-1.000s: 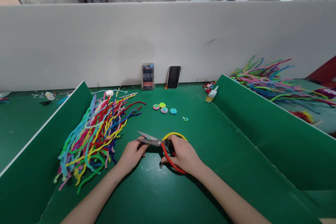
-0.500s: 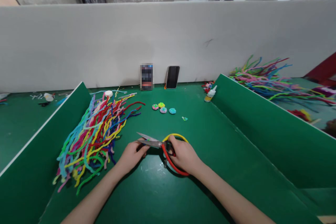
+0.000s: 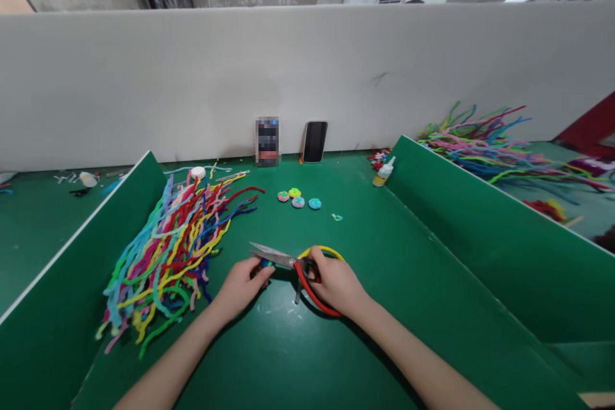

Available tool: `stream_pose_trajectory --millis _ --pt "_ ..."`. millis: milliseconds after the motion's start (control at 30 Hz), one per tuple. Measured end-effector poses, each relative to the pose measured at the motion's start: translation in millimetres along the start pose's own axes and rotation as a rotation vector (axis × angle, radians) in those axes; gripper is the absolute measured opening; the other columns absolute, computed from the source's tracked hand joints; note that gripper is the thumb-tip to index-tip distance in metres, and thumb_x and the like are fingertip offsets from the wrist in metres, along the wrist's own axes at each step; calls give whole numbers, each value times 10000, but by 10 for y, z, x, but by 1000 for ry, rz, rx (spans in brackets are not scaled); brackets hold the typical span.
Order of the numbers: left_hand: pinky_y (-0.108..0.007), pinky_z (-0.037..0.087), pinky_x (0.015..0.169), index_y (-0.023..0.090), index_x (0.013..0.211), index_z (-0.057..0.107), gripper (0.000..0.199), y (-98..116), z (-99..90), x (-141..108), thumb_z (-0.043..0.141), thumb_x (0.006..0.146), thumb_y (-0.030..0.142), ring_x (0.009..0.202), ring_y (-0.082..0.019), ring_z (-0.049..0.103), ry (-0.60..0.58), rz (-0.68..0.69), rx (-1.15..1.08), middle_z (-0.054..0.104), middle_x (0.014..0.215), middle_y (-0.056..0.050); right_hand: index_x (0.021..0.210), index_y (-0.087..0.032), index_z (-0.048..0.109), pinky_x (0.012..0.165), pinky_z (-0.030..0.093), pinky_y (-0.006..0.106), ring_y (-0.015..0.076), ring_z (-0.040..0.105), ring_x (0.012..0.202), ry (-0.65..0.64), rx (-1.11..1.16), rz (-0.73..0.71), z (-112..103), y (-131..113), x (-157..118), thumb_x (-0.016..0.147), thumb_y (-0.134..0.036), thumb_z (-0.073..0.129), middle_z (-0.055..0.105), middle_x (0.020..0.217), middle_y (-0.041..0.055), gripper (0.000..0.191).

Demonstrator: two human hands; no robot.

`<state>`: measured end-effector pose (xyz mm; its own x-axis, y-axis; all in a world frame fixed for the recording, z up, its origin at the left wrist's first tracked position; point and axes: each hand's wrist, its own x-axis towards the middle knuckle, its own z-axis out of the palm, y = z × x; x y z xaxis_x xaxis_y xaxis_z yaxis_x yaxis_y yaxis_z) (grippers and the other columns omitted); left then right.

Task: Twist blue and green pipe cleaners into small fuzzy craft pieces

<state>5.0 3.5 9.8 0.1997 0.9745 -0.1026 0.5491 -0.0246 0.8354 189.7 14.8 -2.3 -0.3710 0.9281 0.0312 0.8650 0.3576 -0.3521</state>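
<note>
Over the green table, my right hand (image 3: 336, 280) is closed on the handles of a pair of scissors (image 3: 281, 257), one loop yellow and one red. The blades point left and stand slightly apart. My left hand (image 3: 245, 280) pinches a small blue and green fuzzy piece (image 3: 268, 263) right at the blades; most of it is hidden by the fingers. Beyond the hands lie several small round fuzzy pieces, among them a light blue one (image 3: 314, 204) and a yellow one (image 3: 295, 193). A few green and white scraps (image 3: 337, 218) lie to their right.
A heap of coloured pipe cleaners (image 3: 177, 243) spreads along the left divider (image 3: 81, 275). A glue bottle (image 3: 383, 173) leans near the right divider (image 3: 480, 256). Two phones, one with a dark screen (image 3: 315, 141), lean on the white back panel (image 3: 216, 83).
The scissor blades have closed somewhat, and the blue and green piece between my left fingers shows more. Both hands stay in nearly the same place.
</note>
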Motion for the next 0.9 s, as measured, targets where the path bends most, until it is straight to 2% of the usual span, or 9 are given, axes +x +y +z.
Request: stream_pose_trajectory --millis 67,167,300,433,533,700,800,900 --pt "-225 345 535 152 727 553 243 9 0 -9 434 693 361 514 -132 465 1 3 -2 495 512 26 744 -187 395 432 230 208 149 520 488 53 -8 61 15 19 20 677 -126 416 557 546 4 93" --pt "-227 355 552 148 935 550 325 21 3 -20 451 688 335 541 -132 468 19 -13 -1 498 550 28 750 -188 425 432 255 210 151 517 499 166 6 154 11 87 51 714 -224 425 571 592 21 51" --pt "-230 365 569 143 977 550 355 14 14 -20 463 679 314 561 -128 468 36 -33 -31 492 583 20 695 -187 461 478 313 220 173 524 611 251 -12 159 -48 198 76 687 -283 474 567 648 42 98" --pt "-234 370 583 146 995 558 373 -14 26 4 484 660 293 571 -124 471 97 -33 -94 484 595 19 706 -172 487 512 346 245 195 511 651 200 -33 197 -97 271 90 691 -322 482 556 655 57 150" --pt "-241 378 590 140 1001 560 399 -24 24 19 509 634 288 571 -126 482 149 -48 -161 480 594 20 733 -152 502 596 383 289 217 506 710 140 -19 177 -108 328 95 683 -340 506 569 729 84 194" --pt "-258 408 624 119 1009 540 444 -13 4 3 523 622 337 594 -138 519 210 -70 -292 526 616 6 870 -120 529 722 395 330 227 507 816 68 63 139 -179 385 56 659 -242 549 556 859 116 244" --pt "-267 430 651 123 979 535 400 -14 5 -15 443 688 382 623 -141 550 230 -51 -363 572 704 -24 932 -102 527 750 385 367 255 494 868 116 46 161 -300 272 9 683 -220 521 530 927 155 276" --pt "-273 442 657 138 947 529 356 -21 19 -27 442 699 378 641 -141 559 259 -27 -357 577 786 -37 941 -126 526 764 376 363 243 488 886 74 135 39 -427 36 -5 735 -233 458 537 931 131 241"
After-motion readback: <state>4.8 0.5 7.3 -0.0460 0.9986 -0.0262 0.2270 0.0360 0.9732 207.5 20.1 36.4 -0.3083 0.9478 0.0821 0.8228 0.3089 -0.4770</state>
